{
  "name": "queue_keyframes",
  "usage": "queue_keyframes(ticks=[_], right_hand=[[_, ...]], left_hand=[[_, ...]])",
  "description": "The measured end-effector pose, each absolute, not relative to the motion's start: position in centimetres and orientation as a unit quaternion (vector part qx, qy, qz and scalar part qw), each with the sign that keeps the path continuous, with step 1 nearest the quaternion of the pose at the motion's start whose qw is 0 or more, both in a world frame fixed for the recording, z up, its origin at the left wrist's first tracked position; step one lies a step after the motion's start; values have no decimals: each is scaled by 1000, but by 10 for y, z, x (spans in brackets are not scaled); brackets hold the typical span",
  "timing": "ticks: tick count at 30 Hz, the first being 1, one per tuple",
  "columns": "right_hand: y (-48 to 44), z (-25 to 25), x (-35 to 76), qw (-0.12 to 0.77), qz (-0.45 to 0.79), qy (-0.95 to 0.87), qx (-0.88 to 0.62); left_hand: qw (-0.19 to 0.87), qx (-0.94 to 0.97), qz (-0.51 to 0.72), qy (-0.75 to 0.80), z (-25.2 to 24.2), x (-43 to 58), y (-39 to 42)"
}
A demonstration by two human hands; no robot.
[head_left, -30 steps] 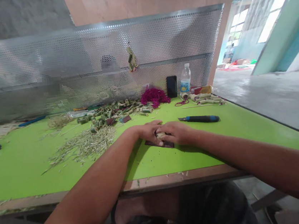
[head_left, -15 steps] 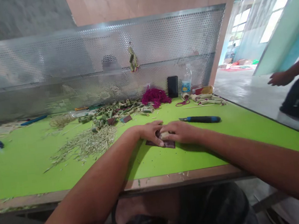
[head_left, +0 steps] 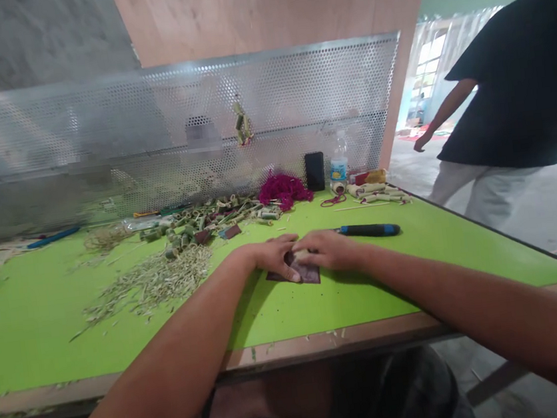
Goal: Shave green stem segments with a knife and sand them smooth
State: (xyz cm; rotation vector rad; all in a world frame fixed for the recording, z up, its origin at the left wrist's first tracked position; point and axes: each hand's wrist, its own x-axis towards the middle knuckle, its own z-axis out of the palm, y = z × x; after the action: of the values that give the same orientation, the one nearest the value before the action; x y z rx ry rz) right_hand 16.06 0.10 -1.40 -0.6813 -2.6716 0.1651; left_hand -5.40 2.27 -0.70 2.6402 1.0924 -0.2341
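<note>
My left hand (head_left: 274, 256) lies on a dark brown sheet of sandpaper (head_left: 310, 274), thumb and fingers spread, pressing it to the green tabletop (head_left: 340, 306). Against the sheet, my right hand (head_left: 330, 248) has its fingers closed around a short, pale bamboo piece (head_left: 304, 256), which they partly cover. Just beyond the right hand rests a utility knife (head_left: 371, 230) with a black and blue handle.
Bamboo tubes (head_left: 188, 233) and shavings (head_left: 165, 275) are heaped on the left. Magenta yarn (head_left: 284, 190), a phone (head_left: 315, 171), a water bottle (head_left: 338, 168) and a bundle of bamboo pieces (head_left: 377, 192) line the back. A person in a dark shirt (head_left: 520, 81) stands at right.
The view has shifted slightly. My right hand and the bamboo piece remain over the sandpaper, with little visible movement. More of the other person has come into view at right.
</note>
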Motion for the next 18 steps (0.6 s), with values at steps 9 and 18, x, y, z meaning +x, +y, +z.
queue_keyframes(ticks=[9,18], right_hand=[[8,-19,163,202,77,-957,-196],[8,-18,162,203,97,-957,-184]], left_hand=[[131,921,-64,362,-14,-58,30],[136,915,-73,372,-13,-58,29]])
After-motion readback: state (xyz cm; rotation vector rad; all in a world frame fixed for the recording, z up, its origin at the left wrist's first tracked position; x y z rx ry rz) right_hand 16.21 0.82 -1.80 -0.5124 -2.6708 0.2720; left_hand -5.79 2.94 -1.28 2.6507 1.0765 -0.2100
